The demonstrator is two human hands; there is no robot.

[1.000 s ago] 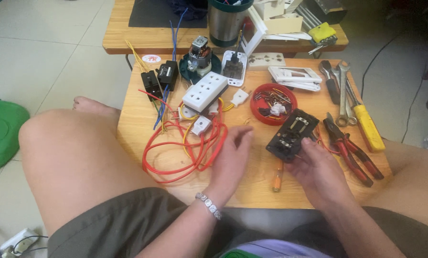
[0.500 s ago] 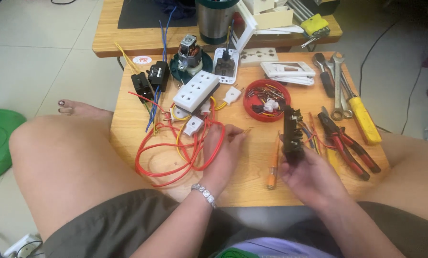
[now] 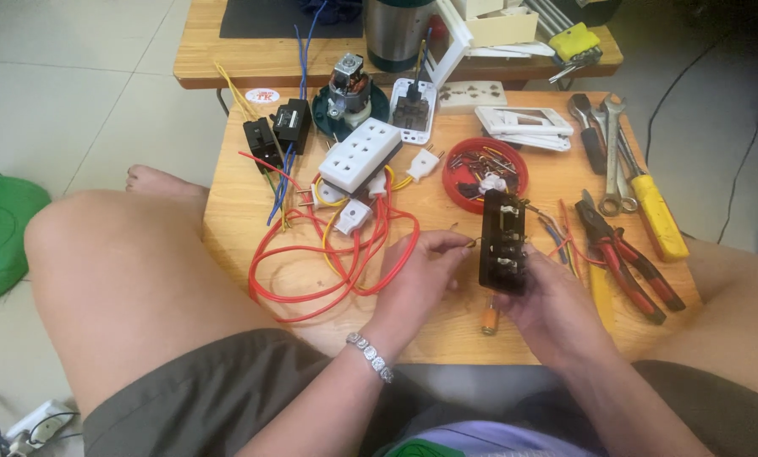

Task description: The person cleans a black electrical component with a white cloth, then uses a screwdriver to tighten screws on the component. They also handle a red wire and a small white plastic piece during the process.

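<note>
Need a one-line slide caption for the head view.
Right hand holds a black socket module upright; left hand pinches a small piece beside it.

Screwdriver point(image 3: 490, 322) mostly behind hands

One sticker on the table

A round white sticker point(image 3: 263, 96) with red print lies flat at the far left of the wooden table point(image 3: 244, 195), just behind the black modules point(image 3: 277, 134).
</note>
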